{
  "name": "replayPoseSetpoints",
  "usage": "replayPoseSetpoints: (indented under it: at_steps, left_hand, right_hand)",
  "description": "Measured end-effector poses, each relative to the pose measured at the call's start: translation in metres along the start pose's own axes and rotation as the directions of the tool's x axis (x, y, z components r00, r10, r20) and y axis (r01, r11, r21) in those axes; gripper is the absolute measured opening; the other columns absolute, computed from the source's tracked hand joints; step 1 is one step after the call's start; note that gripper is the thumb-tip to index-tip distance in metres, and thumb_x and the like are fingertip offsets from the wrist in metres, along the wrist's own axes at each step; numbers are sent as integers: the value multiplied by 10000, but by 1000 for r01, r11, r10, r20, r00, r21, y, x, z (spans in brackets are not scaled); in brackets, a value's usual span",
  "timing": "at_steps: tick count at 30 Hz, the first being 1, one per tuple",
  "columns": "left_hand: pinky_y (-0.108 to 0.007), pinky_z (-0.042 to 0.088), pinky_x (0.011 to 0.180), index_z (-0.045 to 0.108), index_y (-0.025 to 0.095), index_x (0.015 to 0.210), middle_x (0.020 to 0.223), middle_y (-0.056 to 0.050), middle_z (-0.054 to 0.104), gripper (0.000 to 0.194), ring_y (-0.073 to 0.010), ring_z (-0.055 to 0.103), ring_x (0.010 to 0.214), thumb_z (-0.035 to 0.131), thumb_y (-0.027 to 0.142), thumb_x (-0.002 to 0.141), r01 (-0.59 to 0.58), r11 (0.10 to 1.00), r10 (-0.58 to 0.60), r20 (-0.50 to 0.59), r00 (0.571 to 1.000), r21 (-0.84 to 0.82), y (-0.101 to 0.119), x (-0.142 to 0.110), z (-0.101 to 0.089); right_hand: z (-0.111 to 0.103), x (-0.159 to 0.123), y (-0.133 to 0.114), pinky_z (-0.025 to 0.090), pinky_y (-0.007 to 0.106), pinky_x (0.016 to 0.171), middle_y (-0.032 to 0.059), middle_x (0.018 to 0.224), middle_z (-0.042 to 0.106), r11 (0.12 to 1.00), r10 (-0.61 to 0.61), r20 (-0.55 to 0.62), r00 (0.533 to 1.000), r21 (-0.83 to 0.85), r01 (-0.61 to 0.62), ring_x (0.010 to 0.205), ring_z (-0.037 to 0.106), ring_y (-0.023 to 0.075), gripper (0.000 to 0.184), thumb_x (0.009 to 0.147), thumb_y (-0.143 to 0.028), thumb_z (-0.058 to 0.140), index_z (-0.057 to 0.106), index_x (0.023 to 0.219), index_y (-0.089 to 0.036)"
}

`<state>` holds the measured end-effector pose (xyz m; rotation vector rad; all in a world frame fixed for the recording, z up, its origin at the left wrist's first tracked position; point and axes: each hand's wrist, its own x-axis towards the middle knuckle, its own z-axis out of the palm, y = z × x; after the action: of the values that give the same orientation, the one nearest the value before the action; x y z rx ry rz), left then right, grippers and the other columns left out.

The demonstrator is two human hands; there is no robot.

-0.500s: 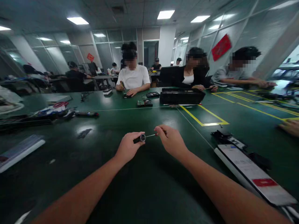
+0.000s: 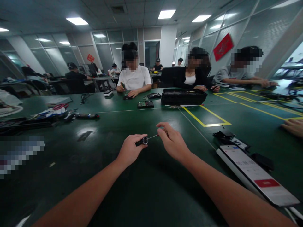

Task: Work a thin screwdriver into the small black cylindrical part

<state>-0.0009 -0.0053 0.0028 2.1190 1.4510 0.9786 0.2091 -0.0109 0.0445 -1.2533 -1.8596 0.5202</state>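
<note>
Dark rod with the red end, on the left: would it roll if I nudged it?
The dark rod may well roll, as it looks long and rounded. It is probably stiff, lying straight. The shiny table likely gives little grip.

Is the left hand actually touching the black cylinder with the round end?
Touching. The head view shows the left hand pinching the black cylinder, fingers along its upper side and thumb beneath.

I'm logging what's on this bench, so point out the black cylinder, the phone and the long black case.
Black cylinder (image 2: 145, 140): head view, on its round end.
Phone (image 2: 253, 171): head view, on its lit screen.
Long black case (image 2: 182, 100): head view, on its near side wall.
</note>
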Motion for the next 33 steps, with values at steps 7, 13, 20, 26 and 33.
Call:
replayPoseSetpoints:
  at_steps: [7, 13, 20, 26, 33]
  left_hand:
    - [-452, 444, 1047, 691, 332, 1216, 1226, -5, 697, 411, -239, 604, 1167, 744, 192, 832, 8, 1000, -8, 6, 1000, 9, 0, 1, 0]
    - [-447, 437, 1041, 678, 321, 1230, 1232, -1, 693, 421, -233, 600, 1159, 743, 192, 835, 24, 999, -24, 0, 1000, 35, 3, 1, -2]
    - [-505, 374, 1073, 652, 329, 1245, 1259, 7, 682, 400, -239, 582, 1183, 719, 219, 865, -62, 988, 63, -1, 998, 145, 3, 4, -4]
    - [-484, 399, 1029, 645, 329, 1265, 1228, 6, 694, 410, -239, 595, 1105, 716, 250, 869, -9, 992, 6, 23, 1000, 128, 4, 4, -4]
    - [-464, 414, 1003, 647, 318, 1270, 1221, -13, 697, 406, -246, 597, 1102, 707, 264, 872, -24, 993, 22, 17, 1000, 118, 7, 3, -5]
  right_hand:
    - [3, -2, 1, 405, 321, 617, 36, 844, 663, 999, 30, -33, 999, 36, -29, 664, 591, 183, 312, 1001, -315, 373, 503, 1261, -201]
    - [12, 1, 5, 468, 342, 727, 44, 875, 649, 941, 93, -76, 993, 331, -63, 788, 610, 196, 192, 922, -378, 531, 574, 1001, -209]
    - [22, 15, 33, 527, 349, 675, 8, 704, 559, 446, 594, 10, 804, 828, -340, 624, 535, 156, 201, 850, -399, 632, 579, 774, -221]
    - [23, 11, 35, 511, 342, 719, 19, 818, 631, 669, 399, -103, 911, 712, -213, 759, 593, 179, 284, 849, -508, 640, 628, 882, -227]
    - [27, 7, 30, 498, 334, 742, 32, 832, 649, 792, 283, -102, 954, 585, -173, 753, 610, 170, 334, 903, -521, 576, 610, 952, -192]
